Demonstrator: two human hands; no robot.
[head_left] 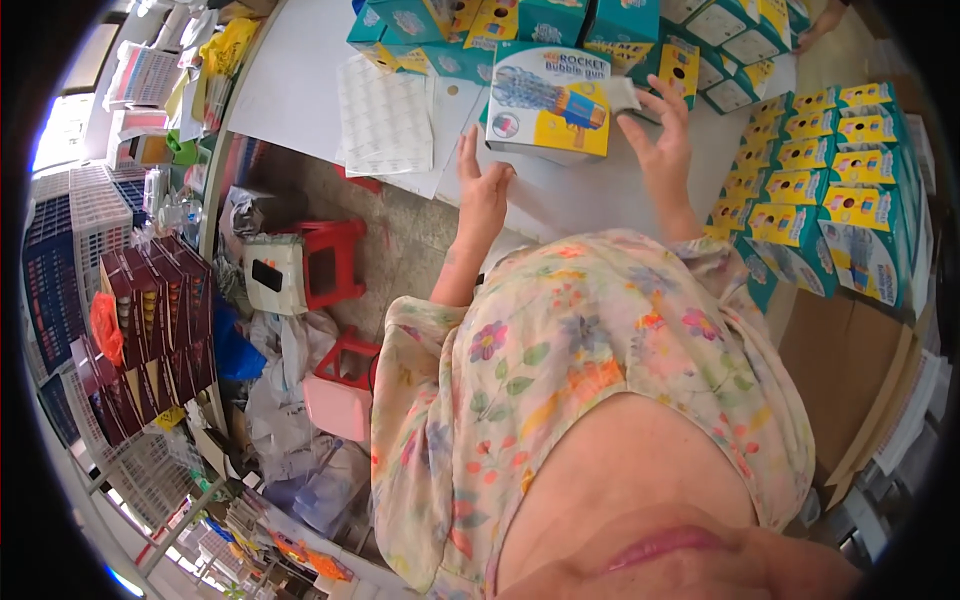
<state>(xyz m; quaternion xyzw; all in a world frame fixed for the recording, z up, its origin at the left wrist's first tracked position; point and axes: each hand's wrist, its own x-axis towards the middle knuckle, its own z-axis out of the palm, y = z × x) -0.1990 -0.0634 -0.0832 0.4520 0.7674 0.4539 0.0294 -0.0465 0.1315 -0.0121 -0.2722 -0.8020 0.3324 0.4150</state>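
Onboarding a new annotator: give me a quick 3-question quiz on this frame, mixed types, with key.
1. True or false: the left hand grips the toy box firmly.
2. What does the right hand touch? A) the sticker sheet B) the toy box's right end C) the red stool
3. Fill in: rows of matching boxes lie to the person's ____.

Key
1. False: it is open, beside the box's lower left corner.
2. B; the fingers are spread at the end flap.
3. right
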